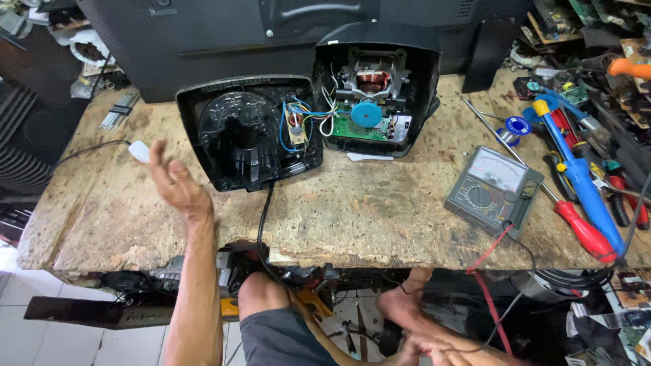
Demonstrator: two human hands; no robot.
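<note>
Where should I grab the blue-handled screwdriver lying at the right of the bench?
Probably by the blue handle, coming from above. The blue-handled screwdriver lies flat, yellow tip pointing away, with the red-handled screwdriver close on its left and more tools on its right, so fingers fit best across its thick lower part.

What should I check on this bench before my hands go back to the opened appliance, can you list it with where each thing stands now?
1. Left hand free: ok, raised open over the bench, holding nothing.
2. Right hand free: cannot tell, it is low under the bench edge among the red and black leads.
3. Power cord unplugged: cannot tell, it drops off the bench edge out of sight.
4. Both appliance halves open: ok, base and motor half lie side by side, joined by wires.
5. Meter within reach: ok, lying flat on the bench.
6. Screwdrivers at hand: ok, beside the meter.
</note>
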